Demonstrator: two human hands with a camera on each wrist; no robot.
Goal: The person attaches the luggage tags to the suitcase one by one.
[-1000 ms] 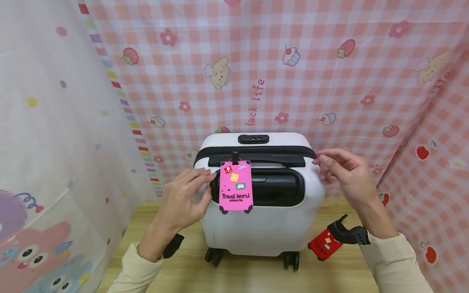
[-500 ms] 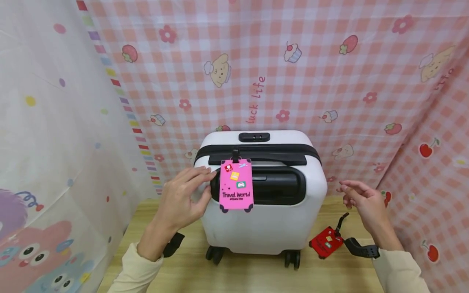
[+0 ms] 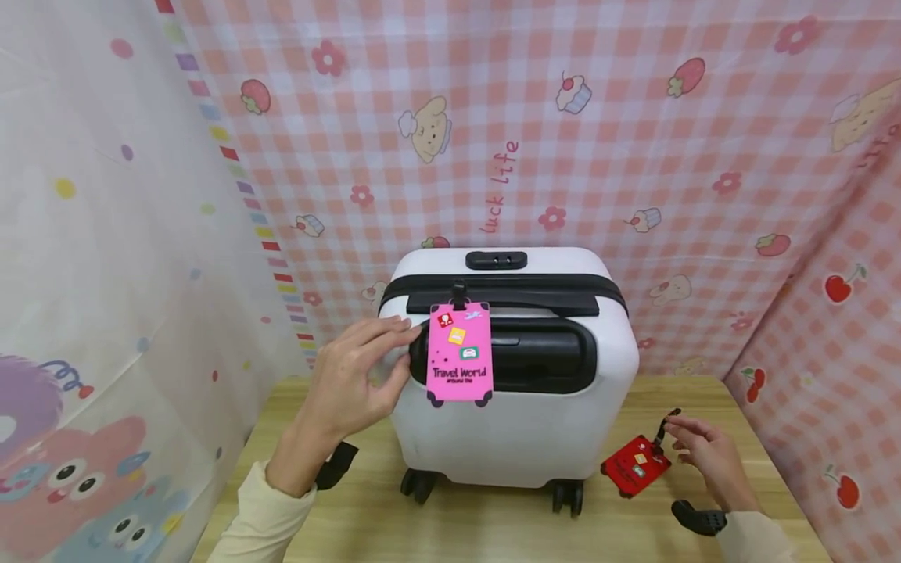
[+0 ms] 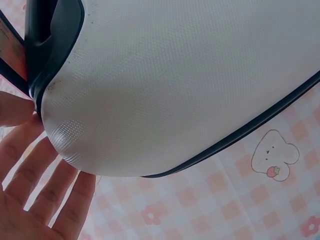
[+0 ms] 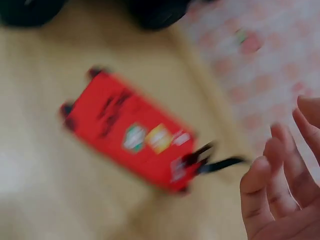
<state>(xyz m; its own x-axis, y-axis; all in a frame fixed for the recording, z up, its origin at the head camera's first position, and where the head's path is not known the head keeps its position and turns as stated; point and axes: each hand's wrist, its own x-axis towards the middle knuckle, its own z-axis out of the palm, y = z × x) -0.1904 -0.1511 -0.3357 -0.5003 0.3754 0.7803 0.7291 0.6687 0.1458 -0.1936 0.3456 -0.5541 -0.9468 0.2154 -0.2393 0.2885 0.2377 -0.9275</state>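
A white suitcase (image 3: 507, 442) stands on its wheels, with a pink luggage tag (image 3: 461, 383) hanging by a black strap from its top handle. My left hand (image 3: 352, 383) rests its fingertips against the left upper corner; the left wrist view shows fairly straight fingers (image 4: 55, 195) spread along the white shell. Lower right, a red luggage tag (image 3: 636, 467) with a black strap lies on the wooden surface. Beside that strap is my right hand (image 3: 711, 461), fingers loosely bent. A gap separates them from the strap (image 5: 225, 164) in the blurred right wrist view.
Pink checked cloth (image 3: 493, 117) hangs right behind the suitcase, and more cloth closes off the left and right sides. The wood-grain tabletop (image 3: 493, 524) extends in front of the wheels (image 3: 567, 494). A black combination lock (image 3: 496, 260) sits on the suitcase top.
My right hand has left the suitcase's right upper corner and come down beside the red luggage tag's strap. The left hand stays on the left corner; the view has shifted slightly.
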